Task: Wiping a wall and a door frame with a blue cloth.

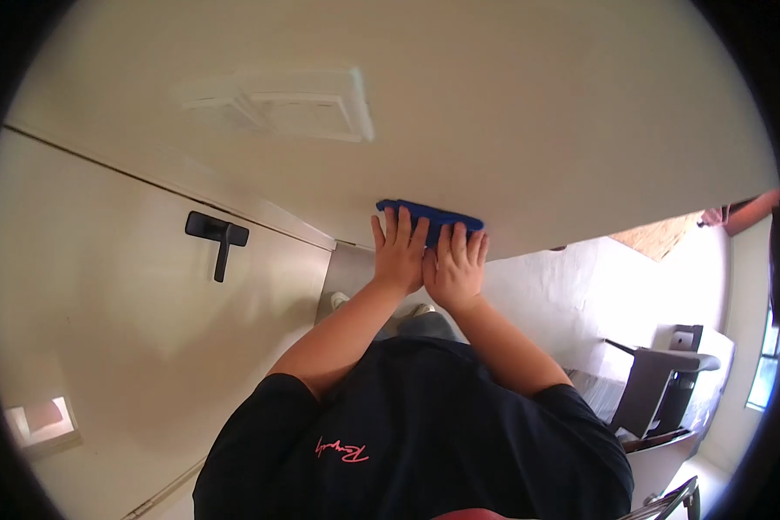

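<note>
A folded blue cloth lies flat against the pale wall in front of me. My left hand presses on its left part, fingers spread and pointing up. On the cloth's right part rests my right hand, its fingers also laid over the fabric. Both hands are side by side and touch near the thumbs. The palms hide the lower part of the cloth. Above and left of the hands, a white switch plate is set in the wall.
At left stands a pale door with a black lever handle. A small opening shows low on the left. Dark furniture stands at right. Another person's arm shows at the far right, beyond the wall's edge.
</note>
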A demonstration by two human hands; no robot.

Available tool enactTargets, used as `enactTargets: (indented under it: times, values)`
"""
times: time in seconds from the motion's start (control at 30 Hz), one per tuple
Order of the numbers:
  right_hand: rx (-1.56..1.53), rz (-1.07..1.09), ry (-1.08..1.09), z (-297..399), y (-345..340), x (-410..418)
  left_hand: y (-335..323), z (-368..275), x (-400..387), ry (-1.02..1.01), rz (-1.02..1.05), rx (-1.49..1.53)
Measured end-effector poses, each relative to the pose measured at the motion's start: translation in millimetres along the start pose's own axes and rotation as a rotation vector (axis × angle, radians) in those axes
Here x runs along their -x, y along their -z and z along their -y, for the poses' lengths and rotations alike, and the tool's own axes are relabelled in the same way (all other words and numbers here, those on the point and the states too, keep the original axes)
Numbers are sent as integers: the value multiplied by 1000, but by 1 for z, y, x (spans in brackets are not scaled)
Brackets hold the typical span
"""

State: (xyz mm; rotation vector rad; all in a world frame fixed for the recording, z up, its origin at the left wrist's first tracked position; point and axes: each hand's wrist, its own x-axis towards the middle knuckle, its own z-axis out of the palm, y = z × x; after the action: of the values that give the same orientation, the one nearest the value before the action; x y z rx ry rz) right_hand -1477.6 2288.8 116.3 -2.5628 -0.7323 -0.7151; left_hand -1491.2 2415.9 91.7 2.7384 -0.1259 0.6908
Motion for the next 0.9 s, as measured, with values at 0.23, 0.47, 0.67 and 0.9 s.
enactTargets:
  times: [0.23, 0.47, 0.67, 0.9]
  values:
    - [-49, 149, 32, 45, -14, -27, 14, 40, 4, 131, -32, -18]
    - [-180, 28, 195, 114, -16, -93, 75, 89, -33, 254, -244, -87]
    - [-142, 78, 117, 156, -47, -107, 90, 149, -23, 285, -168, -128]
    - [-29, 178, 85, 161, -90, -83, 66, 178, 5, 255, -10, 1]
